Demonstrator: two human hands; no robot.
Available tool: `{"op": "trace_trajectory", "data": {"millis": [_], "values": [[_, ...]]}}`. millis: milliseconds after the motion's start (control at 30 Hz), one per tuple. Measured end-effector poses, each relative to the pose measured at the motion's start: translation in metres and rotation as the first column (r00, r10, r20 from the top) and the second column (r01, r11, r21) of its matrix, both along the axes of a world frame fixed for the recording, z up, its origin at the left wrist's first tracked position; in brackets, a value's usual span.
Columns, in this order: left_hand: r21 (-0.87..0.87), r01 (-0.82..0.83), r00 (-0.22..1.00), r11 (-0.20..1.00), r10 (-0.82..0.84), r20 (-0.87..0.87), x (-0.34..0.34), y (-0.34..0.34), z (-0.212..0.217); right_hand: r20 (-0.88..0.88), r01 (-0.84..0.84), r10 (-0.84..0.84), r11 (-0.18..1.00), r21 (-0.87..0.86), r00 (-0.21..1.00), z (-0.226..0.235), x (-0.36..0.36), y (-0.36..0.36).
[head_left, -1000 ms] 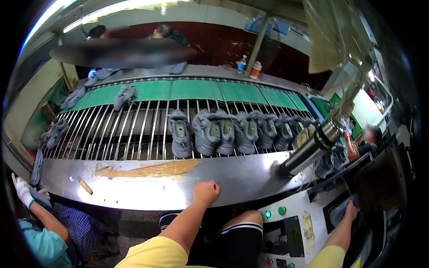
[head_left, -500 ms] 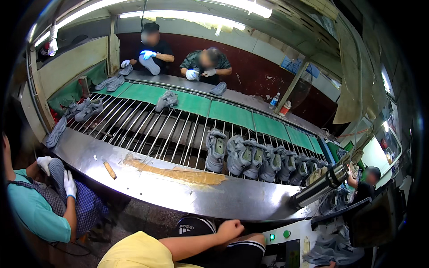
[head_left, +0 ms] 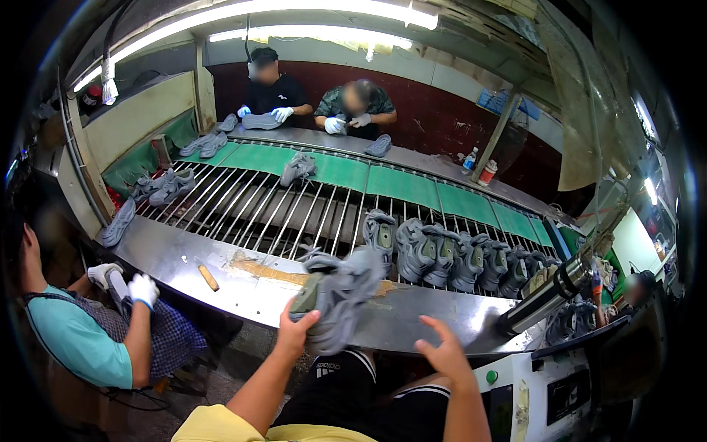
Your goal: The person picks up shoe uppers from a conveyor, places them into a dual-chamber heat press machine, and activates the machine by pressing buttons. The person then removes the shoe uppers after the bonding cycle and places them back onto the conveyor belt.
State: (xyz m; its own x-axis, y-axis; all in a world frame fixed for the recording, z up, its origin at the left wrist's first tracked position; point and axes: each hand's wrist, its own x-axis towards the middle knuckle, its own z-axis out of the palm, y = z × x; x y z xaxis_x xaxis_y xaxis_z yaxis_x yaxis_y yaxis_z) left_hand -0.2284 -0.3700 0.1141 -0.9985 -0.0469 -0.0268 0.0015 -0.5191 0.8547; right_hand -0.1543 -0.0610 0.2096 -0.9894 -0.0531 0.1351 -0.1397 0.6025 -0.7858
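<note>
1. Head camera, looking down: the fingers of the left hand (head_left: pixel 296 329) are closed around the lower edge of a grey shoe (head_left: pixel 340 295), with the thumb on its near side. The shoe is held up above the near edge of the steel table (head_left: pixel 412 324), tilted, and its greenish inside shows toward the hand.
2. The right hand (head_left: pixel 444 352) is open, fingers spread and a little curled, and it holds nothing. It hangs just beside the grey shoe on its right, not touching it, above the table's near edge.
3. Both forearms come in from the lower edge; a yellow sleeve (head_left: pixel 221 427) shows on the left one.
4. Behind the shoe, a row of grey shoes (head_left: pixel 456 258) stands on the metal rods of the conveyor (head_left: pixel 280 206), close together, going away to the right.
5. A small wooden stick (head_left: pixel 208 278) lies on the steel table to the left, well apart from the hands.
6. At the left a seated person in a teal shirt (head_left: pixel 74 339) wears white gloves (head_left: pixel 143 289).
7. On the far side of the conveyor, two other persons (head_left: pixel 317 103) with white gloves handle shoes at their table.
8. A metal cylinder (head_left: pixel 545 302) lies at an angle at the right, near the row's end.
</note>
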Motion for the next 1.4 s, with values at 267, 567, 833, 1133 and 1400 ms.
{"op": "trace_trajectory", "data": {"millis": [267, 567, 833, 1133, 1400], "values": [[-0.74, -0.394, 0.913, 0.545, 0.322, -0.249, -0.074, -0.019, -0.103, -0.122, 0.376, -0.358, 0.842, 0.386, 0.926, -0.019, 0.01, 0.166], [-0.835, -0.356, 0.876, 0.42, 0.462, -0.141, -0.207, 0.058, -0.075, -0.262, 0.416, -0.328, 0.618, 0.666, 0.907, -0.099, 0.078, 0.259], [-0.955, -0.164, 0.917, 0.249, 0.395, -0.054, -0.275, 0.079, -0.114, -0.247, 0.46, -0.396, 0.653, 0.601, 0.884, -0.098, 0.071, 0.251], [-0.962, -0.086, 0.916, 0.259, 0.401, 0.026, -0.29, 0.078, -0.116, -0.272, 0.492, -0.412, 0.672, 0.554, 0.87, -0.096, 0.068, 0.25], [-0.969, -0.192, 0.953, 0.157, 0.265, -0.146, -0.312, 0.069, -0.11, -0.286, 0.513, -0.428, 0.669, 0.538, 0.858, -0.092, 0.065, 0.246]]}}
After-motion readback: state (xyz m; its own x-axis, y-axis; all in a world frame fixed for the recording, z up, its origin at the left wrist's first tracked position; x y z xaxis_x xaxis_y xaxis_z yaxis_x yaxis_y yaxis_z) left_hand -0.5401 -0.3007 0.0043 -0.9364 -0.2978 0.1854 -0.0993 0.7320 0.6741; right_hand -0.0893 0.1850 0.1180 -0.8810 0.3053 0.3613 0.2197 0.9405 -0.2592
